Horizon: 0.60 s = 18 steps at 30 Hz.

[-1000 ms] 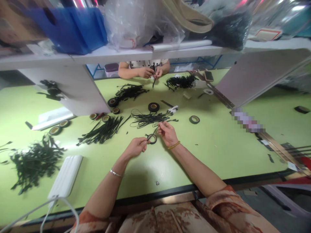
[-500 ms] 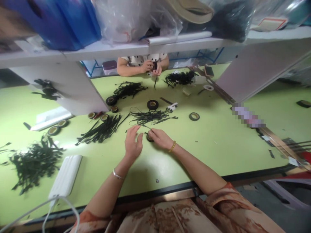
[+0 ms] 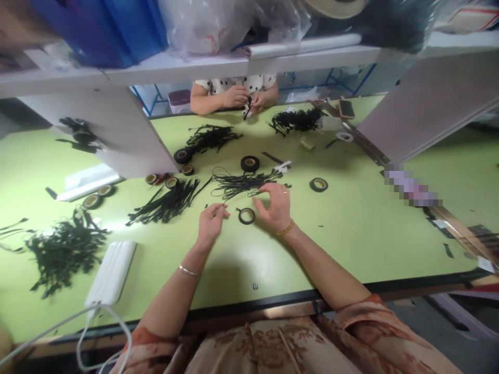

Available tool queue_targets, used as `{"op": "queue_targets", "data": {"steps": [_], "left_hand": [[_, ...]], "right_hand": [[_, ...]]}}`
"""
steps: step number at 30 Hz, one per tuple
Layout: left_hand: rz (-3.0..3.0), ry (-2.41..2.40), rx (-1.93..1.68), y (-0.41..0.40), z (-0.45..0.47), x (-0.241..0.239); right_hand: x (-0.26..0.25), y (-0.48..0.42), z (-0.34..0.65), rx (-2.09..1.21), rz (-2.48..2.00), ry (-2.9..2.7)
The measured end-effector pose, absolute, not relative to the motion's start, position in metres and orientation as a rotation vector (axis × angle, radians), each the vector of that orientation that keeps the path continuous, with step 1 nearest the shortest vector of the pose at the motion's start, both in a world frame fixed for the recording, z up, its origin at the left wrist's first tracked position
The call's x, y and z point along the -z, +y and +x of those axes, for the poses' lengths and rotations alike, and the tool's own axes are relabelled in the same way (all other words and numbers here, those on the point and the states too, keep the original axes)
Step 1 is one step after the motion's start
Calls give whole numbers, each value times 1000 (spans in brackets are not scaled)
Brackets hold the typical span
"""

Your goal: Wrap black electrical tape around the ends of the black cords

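My left hand (image 3: 211, 222) hovers just above the green table (image 3: 351, 228), fingers pinched on a thin black cable piece that runs up toward the loose bundle of black cables (image 3: 244, 183). My right hand (image 3: 275, 206) is beside that bundle, fingers curled and parted, touching its near strands and holding nothing that I can make out. A small roll of black tape (image 3: 246, 215) lies flat on the table between the two hands, touched by neither.
More tape rolls (image 3: 250, 163) (image 3: 318, 184) and cable piles (image 3: 166, 202) (image 3: 64, 249) lie around. A white power strip (image 3: 111, 272) sits at the near left. A white shelf (image 3: 234, 62) spans the table; another person's hands (image 3: 244, 97) work across it.
A second ago both hands held the tape roll up and pulled tape. The roll now lies on the table, and my hands have parted, the right reaching to the cable bundle.
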<state>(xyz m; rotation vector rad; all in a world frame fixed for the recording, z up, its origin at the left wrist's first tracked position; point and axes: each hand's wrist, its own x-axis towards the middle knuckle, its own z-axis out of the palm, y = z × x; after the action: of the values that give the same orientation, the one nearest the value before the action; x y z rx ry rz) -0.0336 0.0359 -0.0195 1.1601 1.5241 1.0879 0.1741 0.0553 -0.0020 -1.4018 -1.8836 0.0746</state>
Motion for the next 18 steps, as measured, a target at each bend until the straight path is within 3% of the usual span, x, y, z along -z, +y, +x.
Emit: {"op": "queue_targets", "data": {"steps": [7,14,18], "left_hand": [[721,1303,-1180,40,-34,14],[672,1202,-1132,38,-33,13],[681,1111,-1075,37,-28,14]], "right_hand": [[9,42,152,-279,-1343,-2421],[8,40,149,-793,-1265,-1950],[7,40,149,-889,-1164,-1846]]}}
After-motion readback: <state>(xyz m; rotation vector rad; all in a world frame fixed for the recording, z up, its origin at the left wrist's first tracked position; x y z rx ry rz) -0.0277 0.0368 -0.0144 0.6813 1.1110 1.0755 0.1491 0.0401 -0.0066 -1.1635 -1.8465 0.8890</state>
